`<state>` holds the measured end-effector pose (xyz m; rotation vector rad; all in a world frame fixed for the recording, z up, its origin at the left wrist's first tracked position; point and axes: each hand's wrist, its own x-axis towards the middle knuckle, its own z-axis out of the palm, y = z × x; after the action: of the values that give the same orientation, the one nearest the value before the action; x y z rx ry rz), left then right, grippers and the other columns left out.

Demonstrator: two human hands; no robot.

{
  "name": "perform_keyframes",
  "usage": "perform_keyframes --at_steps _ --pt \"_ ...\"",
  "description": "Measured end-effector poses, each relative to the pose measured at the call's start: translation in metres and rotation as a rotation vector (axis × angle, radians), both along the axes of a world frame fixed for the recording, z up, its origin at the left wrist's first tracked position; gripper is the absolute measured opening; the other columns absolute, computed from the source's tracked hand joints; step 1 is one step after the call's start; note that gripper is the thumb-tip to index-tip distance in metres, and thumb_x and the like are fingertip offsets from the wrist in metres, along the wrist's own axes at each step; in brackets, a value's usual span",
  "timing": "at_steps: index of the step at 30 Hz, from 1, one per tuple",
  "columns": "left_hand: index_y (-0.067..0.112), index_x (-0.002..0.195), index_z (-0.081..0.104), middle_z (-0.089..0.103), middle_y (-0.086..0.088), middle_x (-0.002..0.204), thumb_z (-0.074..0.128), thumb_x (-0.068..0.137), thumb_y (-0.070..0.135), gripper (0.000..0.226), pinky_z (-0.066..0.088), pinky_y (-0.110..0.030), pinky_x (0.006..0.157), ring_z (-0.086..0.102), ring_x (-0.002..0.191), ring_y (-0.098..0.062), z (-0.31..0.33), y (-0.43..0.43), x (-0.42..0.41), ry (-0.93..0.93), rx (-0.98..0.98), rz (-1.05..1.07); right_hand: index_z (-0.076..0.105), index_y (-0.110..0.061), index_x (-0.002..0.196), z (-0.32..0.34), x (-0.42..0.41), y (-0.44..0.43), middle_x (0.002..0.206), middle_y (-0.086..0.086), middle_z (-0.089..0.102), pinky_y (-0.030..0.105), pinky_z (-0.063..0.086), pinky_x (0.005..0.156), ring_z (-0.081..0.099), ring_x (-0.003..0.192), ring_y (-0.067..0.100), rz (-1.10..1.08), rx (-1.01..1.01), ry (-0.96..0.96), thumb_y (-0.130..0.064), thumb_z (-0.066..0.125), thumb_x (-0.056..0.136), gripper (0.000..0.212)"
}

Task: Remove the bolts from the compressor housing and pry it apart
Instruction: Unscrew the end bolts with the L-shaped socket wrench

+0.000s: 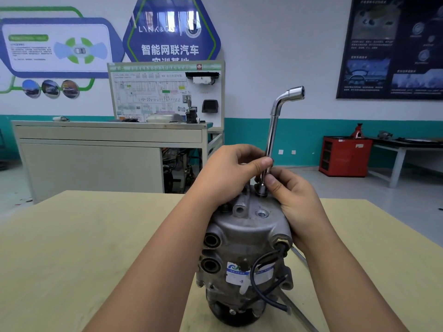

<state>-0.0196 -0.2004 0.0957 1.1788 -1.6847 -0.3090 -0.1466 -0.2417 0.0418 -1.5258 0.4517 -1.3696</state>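
Observation:
A grey metal compressor (pixel 244 248) stands upright on the wooden table (pixel 84 255), with a black cable down its right side. A chrome L-shaped socket wrench (pixel 273 125) stands vertically, its lower socket seated on a bolt (pixel 261 190) at the far edge of the housing's top cover. My left hand (pixel 230 173) pinches the wrench shaft between thumb and fingers. Just below it, my right hand (pixel 292 200) pinches the shaft near the socket and lies against the cover's right side. Another bolt head (pixel 225 207) shows at the cover's left edge.
A long metal rod (pixel 297 307) lies on the table behind the compressor's right side. Beyond the table stand a beige cabinet (pixel 96 159) with a wiring training board (pixel 165 92), a red tool cabinet (pixel 345 156) and a side bench (pixel 407 144).

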Motion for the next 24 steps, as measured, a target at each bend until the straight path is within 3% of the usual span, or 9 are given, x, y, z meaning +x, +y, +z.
perform_keyframes --at_steps 2,5,9,12,16,19,21,24 --pt "0.014 0.110 0.070 0.073 0.007 0.098 0.060 0.093 0.020 0.020 0.046 -0.010 0.086 0.065 0.096 0.003 0.0000 0.0017 0.0006 0.012 0.014 -0.049 0.072 -0.024 0.084 0.0012 0.0005 0.0010 0.085 -0.001 0.073 0.038 0.052 0.083 0.066 0.087 0.018 0.009 0.011 -0.005 -0.010 0.051 0.091 0.026" --pt "0.017 0.103 0.070 0.073 0.010 0.092 0.058 0.094 0.014 0.015 0.046 -0.008 0.085 0.065 0.092 0.006 0.0004 0.0046 0.0002 0.019 0.023 -0.082 0.072 -0.022 0.084 0.0014 0.0003 0.0021 0.087 0.003 0.073 0.039 0.052 0.083 0.066 0.088 0.021 0.019 0.023 -0.011 -0.009 0.050 0.091 0.026" --pt "0.017 0.096 0.070 0.074 0.001 0.095 0.066 0.089 0.021 0.009 0.052 -0.029 0.091 0.068 0.093 -0.010 -0.0005 0.0029 -0.0007 0.030 -0.002 -0.012 0.076 -0.023 0.080 0.0012 -0.0012 0.0032 0.088 0.005 0.074 0.033 0.055 0.079 0.068 0.086 0.020 0.060 0.034 -0.020 -0.013 0.049 0.091 0.031" --pt "0.025 0.085 0.066 0.074 -0.001 0.093 0.070 0.086 0.025 0.004 0.053 -0.035 0.089 0.069 0.091 -0.015 -0.0009 0.0019 -0.0006 0.042 -0.003 0.013 0.077 -0.025 0.079 0.0014 -0.0010 0.0029 0.089 0.006 0.074 0.038 0.054 0.083 0.068 0.088 0.022 0.067 0.035 -0.019 -0.018 0.051 0.087 0.027" --pt "0.029 0.078 0.063 0.074 0.002 0.087 0.072 0.084 0.027 0.011 0.052 -0.020 0.078 0.068 0.082 -0.005 -0.0015 -0.0007 0.0010 0.034 -0.014 0.022 0.072 -0.023 0.087 0.0013 -0.0024 0.0008 0.091 0.000 0.073 0.038 0.053 0.086 0.067 0.094 0.018 0.026 -0.010 0.028 -0.022 0.057 0.081 0.017" --pt "0.028 0.071 0.061 0.071 0.008 0.077 0.075 0.081 0.027 0.017 0.046 -0.009 0.063 0.060 0.065 0.005 -0.0015 -0.0015 0.0009 0.044 -0.025 0.039 0.064 -0.023 0.090 0.0016 -0.0043 -0.0015 0.079 -0.010 0.071 0.029 0.050 0.076 0.066 0.081 0.005 -0.009 -0.054 0.065 -0.028 0.063 0.070 0.021" --pt "0.027 0.070 0.061 0.068 0.011 0.071 0.075 0.081 0.027 0.018 0.044 -0.008 0.060 0.057 0.060 0.007 -0.0019 -0.0020 0.0010 0.051 -0.030 0.040 0.063 -0.021 0.088 0.0003 -0.0048 -0.0029 0.074 -0.010 0.070 0.023 0.051 0.068 0.066 0.074 0.003 -0.010 -0.061 0.049 -0.025 0.065 0.069 0.020" --pt "0.027 0.071 0.061 0.068 0.010 0.072 0.076 0.079 0.029 0.017 0.048 -0.014 0.065 0.059 0.064 0.004 -0.0022 -0.0021 0.0013 0.062 -0.034 0.040 0.064 -0.019 0.087 -0.0004 -0.0038 -0.0032 0.070 -0.009 0.069 0.018 0.052 0.064 0.064 0.069 0.002 -0.015 -0.077 0.039 -0.010 0.061 0.083 0.010"
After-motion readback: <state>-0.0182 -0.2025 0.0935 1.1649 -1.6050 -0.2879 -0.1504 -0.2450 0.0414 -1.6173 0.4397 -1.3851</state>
